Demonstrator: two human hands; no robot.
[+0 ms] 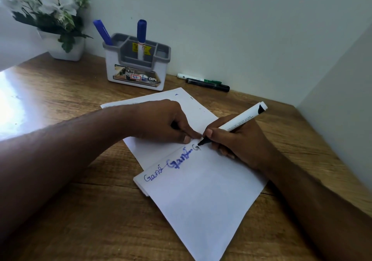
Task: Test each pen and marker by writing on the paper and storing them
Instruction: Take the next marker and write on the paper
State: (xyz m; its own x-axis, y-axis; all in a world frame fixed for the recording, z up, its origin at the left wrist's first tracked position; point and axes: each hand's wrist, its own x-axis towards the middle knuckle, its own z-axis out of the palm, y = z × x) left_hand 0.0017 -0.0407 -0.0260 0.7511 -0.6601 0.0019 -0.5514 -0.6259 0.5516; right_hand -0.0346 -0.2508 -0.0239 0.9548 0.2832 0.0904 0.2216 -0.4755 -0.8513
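My right hand (237, 140) grips a white marker with a black tip (242, 120), its tip touching the top white paper (201, 196) just after a black letter. Two blue words are written to the left along the sheet's upper edge. My left hand (161, 122) rests curled on the paper beside the tip, and something dark shows between its fingers. A grey and white pen holder (136, 73) at the back holds a blue pen (102, 32) and a blue-capped marker (141, 37). A green marker (198, 78) and a black marker (209, 84) lie by the wall.
A second white sheet (181, 101) lies under my left hand. A white pot with a leafy plant (60, 29) stands at the back left. Walls close the wooden desk (70, 210) at the back and on the right. Bright glare covers the desk's left edge.
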